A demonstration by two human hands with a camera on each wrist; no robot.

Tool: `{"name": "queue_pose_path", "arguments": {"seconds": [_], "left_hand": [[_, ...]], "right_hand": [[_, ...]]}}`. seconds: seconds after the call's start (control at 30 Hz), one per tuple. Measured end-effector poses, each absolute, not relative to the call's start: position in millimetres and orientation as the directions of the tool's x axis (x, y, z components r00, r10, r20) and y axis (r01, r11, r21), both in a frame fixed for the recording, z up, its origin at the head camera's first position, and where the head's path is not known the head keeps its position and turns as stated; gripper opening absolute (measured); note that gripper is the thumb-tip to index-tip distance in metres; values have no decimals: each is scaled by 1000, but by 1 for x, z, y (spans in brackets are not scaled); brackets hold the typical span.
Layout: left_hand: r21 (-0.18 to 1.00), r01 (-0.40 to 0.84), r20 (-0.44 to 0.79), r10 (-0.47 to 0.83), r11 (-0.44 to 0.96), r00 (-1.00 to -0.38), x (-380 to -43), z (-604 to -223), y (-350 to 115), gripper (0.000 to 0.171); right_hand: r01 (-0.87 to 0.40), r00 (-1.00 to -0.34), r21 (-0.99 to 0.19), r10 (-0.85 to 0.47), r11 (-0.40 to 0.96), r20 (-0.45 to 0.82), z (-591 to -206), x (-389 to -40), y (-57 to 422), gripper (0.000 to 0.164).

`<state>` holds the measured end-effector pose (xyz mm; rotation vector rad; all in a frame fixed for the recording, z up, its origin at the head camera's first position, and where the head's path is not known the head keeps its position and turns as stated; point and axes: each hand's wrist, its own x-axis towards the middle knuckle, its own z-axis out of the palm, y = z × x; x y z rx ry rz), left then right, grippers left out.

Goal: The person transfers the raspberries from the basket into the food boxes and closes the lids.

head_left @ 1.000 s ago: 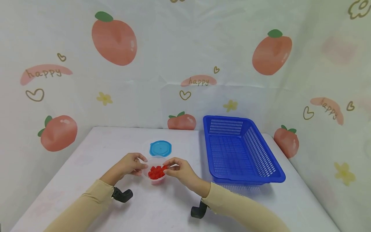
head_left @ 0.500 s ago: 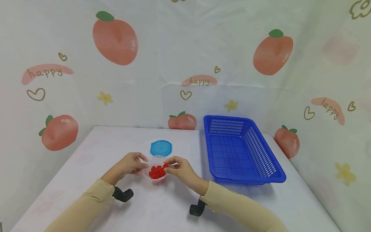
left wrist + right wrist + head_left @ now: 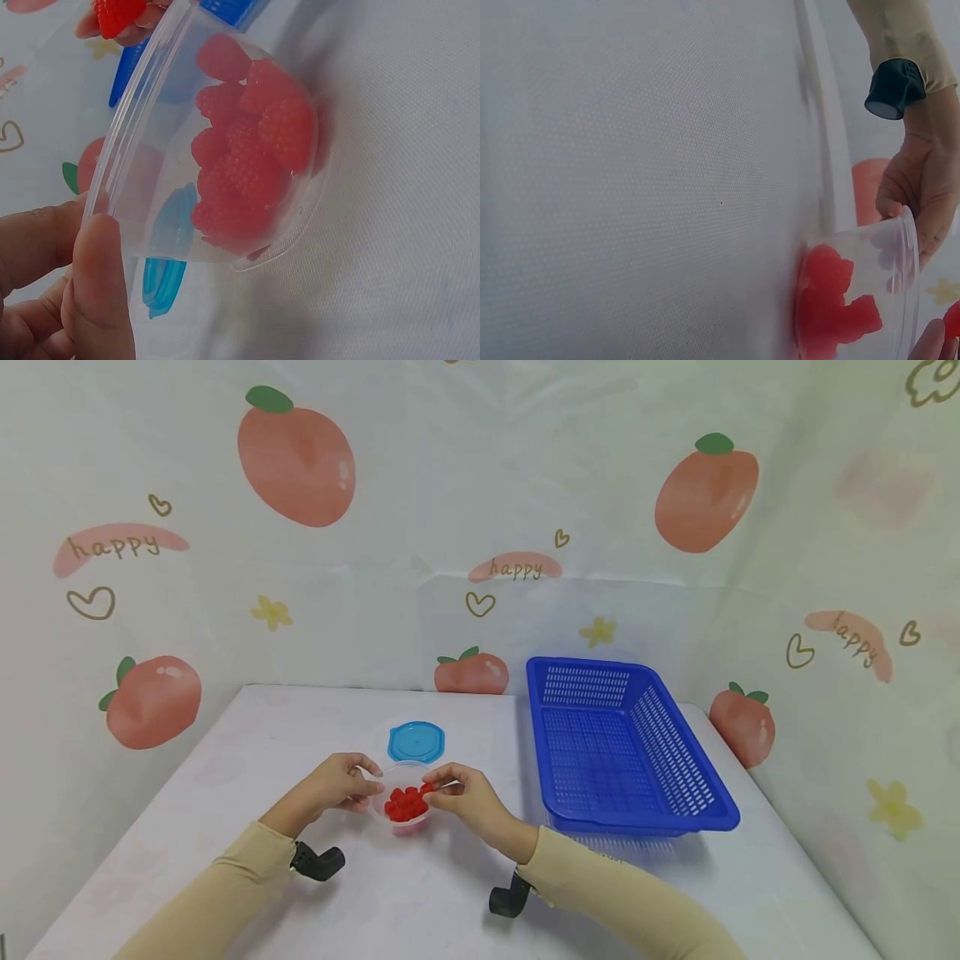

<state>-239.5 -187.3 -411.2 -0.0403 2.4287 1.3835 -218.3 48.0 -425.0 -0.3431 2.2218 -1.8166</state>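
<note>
A clear plastic tub (image 3: pixel 161 120) stands on the table, and several red raspberries (image 3: pixel 405 806) lie in its bottom. My left hand (image 3: pixel 341 782) pinches the tub's rim at its left side, thumb on the outer wall in the left wrist view. At the opposite side, my right hand (image 3: pixel 471 799) holds a single raspberry (image 3: pixel 118 16) between thumb and fingers, level with the rim. In the right wrist view that raspberry (image 3: pixel 952 321) shows only partly, at the right edge. Just behind the tub lies a blue lid (image 3: pixel 416 742).
A large blue perforated basket (image 3: pixel 637 821) stands to the right of the hands. The table (image 3: pixel 420 910) has a white cover, and a fruit-patterned cloth (image 3: pixel 390 635) hangs behind it. Each wrist carries a small black camera mount (image 3: pixel 318 864).
My right wrist has shifted very slightly to the left. Both hands keep their holds on the tub's rim and the raspberry.
</note>
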Motion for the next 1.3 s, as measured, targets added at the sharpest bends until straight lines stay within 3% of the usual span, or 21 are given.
{"name": "queue_pose_path", "arguments": {"seconds": [1.3], "left_hand": [[831,-197,-306,132,520,-943,-240,-413,-187,36]], "right_hand": [[-45,-945,-980,-325,194,-21,-426,-217,50,27]]}}
